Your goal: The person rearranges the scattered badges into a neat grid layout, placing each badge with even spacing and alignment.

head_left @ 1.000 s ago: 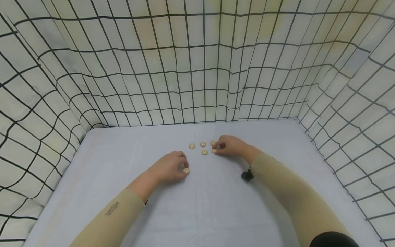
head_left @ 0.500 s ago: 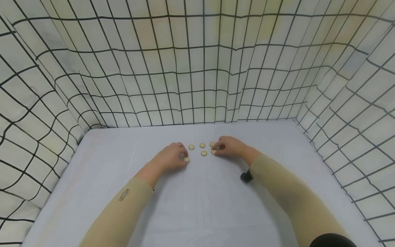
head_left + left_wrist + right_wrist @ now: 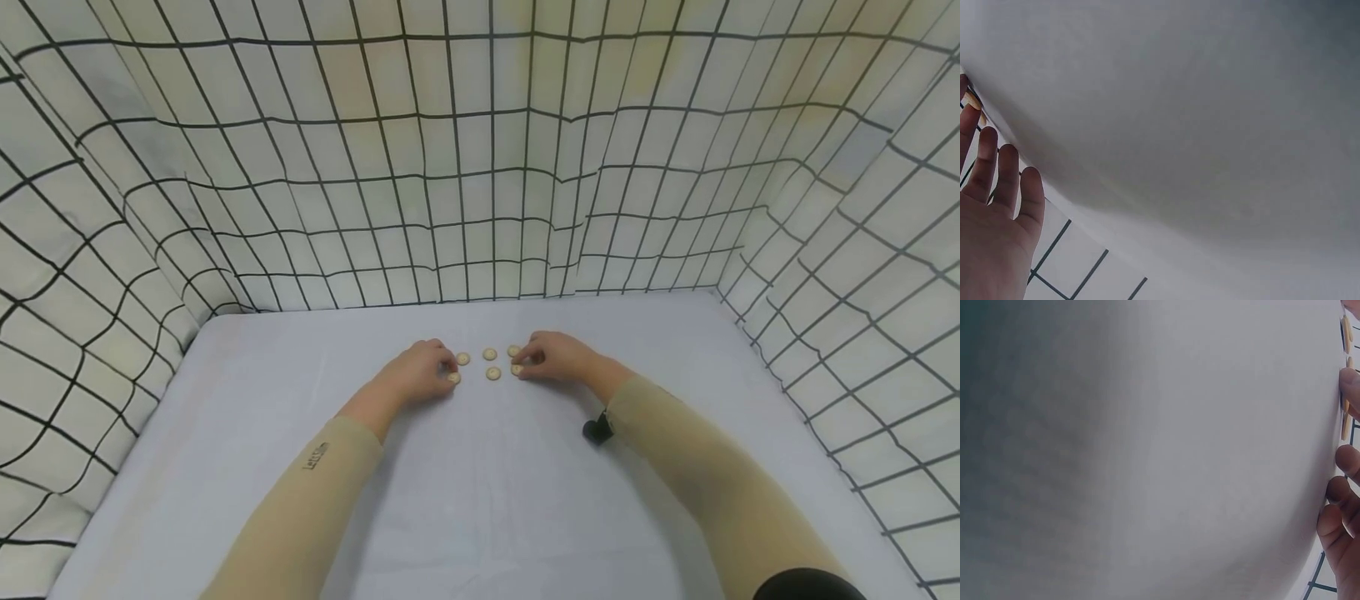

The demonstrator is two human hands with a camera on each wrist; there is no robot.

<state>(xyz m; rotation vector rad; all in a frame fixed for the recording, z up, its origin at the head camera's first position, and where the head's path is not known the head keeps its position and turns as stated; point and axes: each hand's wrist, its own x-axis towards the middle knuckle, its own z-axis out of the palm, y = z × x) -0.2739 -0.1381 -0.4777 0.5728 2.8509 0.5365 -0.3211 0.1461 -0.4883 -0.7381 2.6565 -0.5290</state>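
My left hand (image 3: 420, 371) pinches a small round beige disc (image 3: 454, 378), a ringed piece with a mark in its middle, between thumb and fingertips. It is just in front of the left disc (image 3: 463, 358) of a back row. My right hand (image 3: 562, 357) pinches a similar disc (image 3: 517, 370) at the right end of the front row, its fingertips covering part of it. In the left wrist view, the left hand (image 3: 997, 206) shows at the left edge, with the other fingers extended. In the right wrist view, thin edges of discs (image 3: 1345, 334) show beside the right fingers (image 3: 1350, 387).
Two more discs stand in the back row, one in the middle (image 3: 490, 354) and one at the right (image 3: 513, 351); another (image 3: 492, 373) lies between the hands. A white cloth covers the table (image 3: 465, 500). Black-gridded white curtains (image 3: 480, 150) rise behind and at both sides.
My left hand has carried its disc away from me, from well in front of the rows to beside the back row's left end. My right hand has stayed at its disc.
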